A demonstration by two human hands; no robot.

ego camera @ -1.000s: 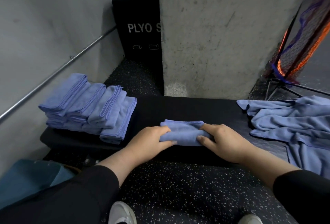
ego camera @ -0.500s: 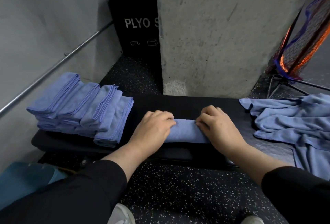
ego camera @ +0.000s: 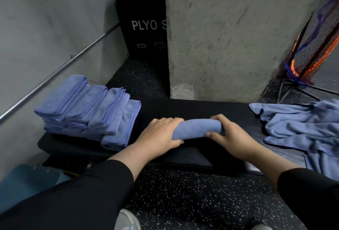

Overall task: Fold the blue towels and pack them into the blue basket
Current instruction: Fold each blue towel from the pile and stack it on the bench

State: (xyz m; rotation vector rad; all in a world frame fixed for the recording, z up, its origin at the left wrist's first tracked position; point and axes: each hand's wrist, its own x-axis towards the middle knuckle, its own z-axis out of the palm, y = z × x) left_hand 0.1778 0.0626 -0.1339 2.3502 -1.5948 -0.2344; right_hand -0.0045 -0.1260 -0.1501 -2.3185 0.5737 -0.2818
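At the far left, low down, a corner of the blue basket [ego camera: 27,180] is showing beside the counter [ego camera: 183,108]; nothing can be seen inside it from here. On the counter's left end the folded stack [ego camera: 88,112] is sitting, four folded towels across the top layer and more beneath, their number too hidden to count.

At the counter's middle, the left hand [ego camera: 161,134] is curling over the left end of the towel [ego camera: 197,129], thumb below and fingers wrapped over the top. The right hand [ego camera: 233,136] is doing the same at the right end, so each grip is clamped on that one towel. A second ago this towel was lying as a flat folded pad under the fingers; half a second ago both hands were pressing over it; now it is sitting as a tight, rounded bundle between them. That suggests its fold is finishing and it is nearly ready to join the stack or go to the basket.

At the right, the loose pile [ego camera: 302,129] is lying in a crumpled heap on the counter's end, several towels at least, impossible to count apart. So: one towel in hand, one stack, one heap left to fold, two hands working.
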